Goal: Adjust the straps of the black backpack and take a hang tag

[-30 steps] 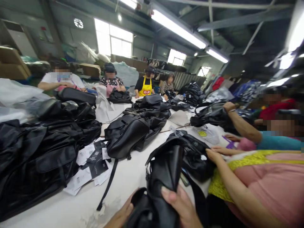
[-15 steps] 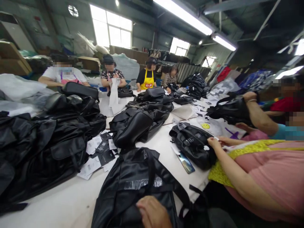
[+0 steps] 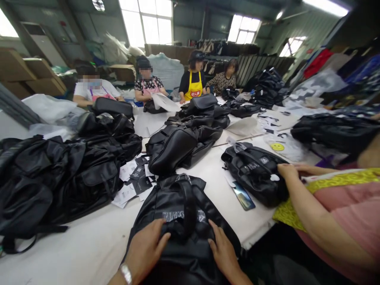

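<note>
**While both hands press on it: black faux-leather backpack, flat on the bench**

Item: black faux-leather backpack (image 3: 181,221), soft-bodied, lying face-up at the near edge of the white bench (image 3: 89,249), a strip of clear wrap across its middle and a dark strap running down its centre.

Hands: left hand (image 3: 145,249), wristwatch on, rests palm-down on the backpack's near left panel; right hand (image 3: 222,251) lies flat on its near right panel. Both are spread open and apart, pressing rather than gripping.

Handling note, as a judgement: the shell looks slick and limp, so even pressure from both palms should keep it square; the centre strap is best kept straight.

Around the backpack: scattered paper hang-tags (image 3: 133,184) just beyond its far left corner; heaped black bags (image 3: 59,182) further left; a phone (image 3: 243,196) to its right, beside a co-worker's black bag (image 3: 255,174).
</note>
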A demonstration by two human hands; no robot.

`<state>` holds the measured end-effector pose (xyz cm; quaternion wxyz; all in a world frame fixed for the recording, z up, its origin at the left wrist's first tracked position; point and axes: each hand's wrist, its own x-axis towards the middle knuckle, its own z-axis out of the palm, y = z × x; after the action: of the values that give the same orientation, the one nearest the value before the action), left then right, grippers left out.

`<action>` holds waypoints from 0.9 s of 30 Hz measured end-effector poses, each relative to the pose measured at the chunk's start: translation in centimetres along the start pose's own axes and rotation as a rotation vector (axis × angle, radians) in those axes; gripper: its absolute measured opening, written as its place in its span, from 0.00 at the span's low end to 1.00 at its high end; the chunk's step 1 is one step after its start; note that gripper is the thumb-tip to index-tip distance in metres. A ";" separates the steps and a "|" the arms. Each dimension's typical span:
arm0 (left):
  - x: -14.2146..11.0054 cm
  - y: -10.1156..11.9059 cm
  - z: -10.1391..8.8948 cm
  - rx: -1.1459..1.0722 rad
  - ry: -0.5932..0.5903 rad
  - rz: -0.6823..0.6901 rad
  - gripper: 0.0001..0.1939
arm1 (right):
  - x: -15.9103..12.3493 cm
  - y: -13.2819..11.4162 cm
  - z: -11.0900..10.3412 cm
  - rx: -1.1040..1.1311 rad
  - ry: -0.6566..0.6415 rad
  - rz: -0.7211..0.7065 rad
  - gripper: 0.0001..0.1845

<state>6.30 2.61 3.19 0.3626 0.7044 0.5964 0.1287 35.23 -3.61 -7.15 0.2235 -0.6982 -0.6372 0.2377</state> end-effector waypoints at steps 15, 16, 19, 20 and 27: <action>4.5 -1.2 2.5 -0.572 -0.008 -0.264 0.08 | 6.8 -9.3 -1.1 1.033 -0.446 0.067 0.22; 4.1 -1.2 1.8 -0.643 0.028 -0.283 0.09 | 7.4 -10.3 -1.3 1.106 -0.436 0.061 0.20; 2.0 -1.3 -0.8 -0.838 0.124 -0.342 0.17 | 9.1 -12.8 -2.8 1.213 -0.277 0.145 0.21; 1.1 -1.5 -1.7 -0.919 0.157 -0.369 0.20 | 9.7 -13.5 -3.3 1.245 -0.225 0.181 0.21; -6.0 -6.3 -4.6 -1.272 0.225 -0.489 0.30 | 12.3 -18.3 -2.2 1.315 0.052 0.292 0.25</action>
<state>-2.72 -1.15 3.74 0.6598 0.1824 0.5809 0.4404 23.16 10.19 5.30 0.5829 -0.5012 -0.2534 0.5873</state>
